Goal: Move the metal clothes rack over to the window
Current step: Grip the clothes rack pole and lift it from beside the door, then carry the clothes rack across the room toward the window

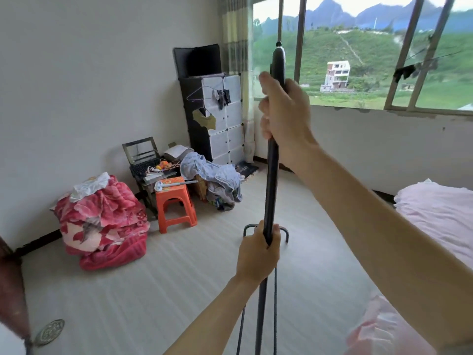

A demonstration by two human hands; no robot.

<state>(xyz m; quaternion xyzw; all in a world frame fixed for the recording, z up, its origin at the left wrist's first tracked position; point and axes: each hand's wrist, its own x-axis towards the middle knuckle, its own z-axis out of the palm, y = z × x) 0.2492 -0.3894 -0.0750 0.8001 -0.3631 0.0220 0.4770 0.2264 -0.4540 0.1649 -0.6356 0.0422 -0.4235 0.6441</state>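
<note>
Window (pixel 358 52) beyond; clothes rack (pixel 271 180) base cropped.

hands (pixel 284 111): 2 | rack (pixel 271 180): 1 | stool (pixel 175 203): 1 | laptop (pixel 142 156): 1

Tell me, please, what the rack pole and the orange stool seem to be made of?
Rack pole: likely metal tube with a dark, slightly glossy coating; it is thin, straight and shows a long highlight. Orange stool: probably moulded plastic, judging by its uniform bright colour and smooth one-piece legs.
</note>
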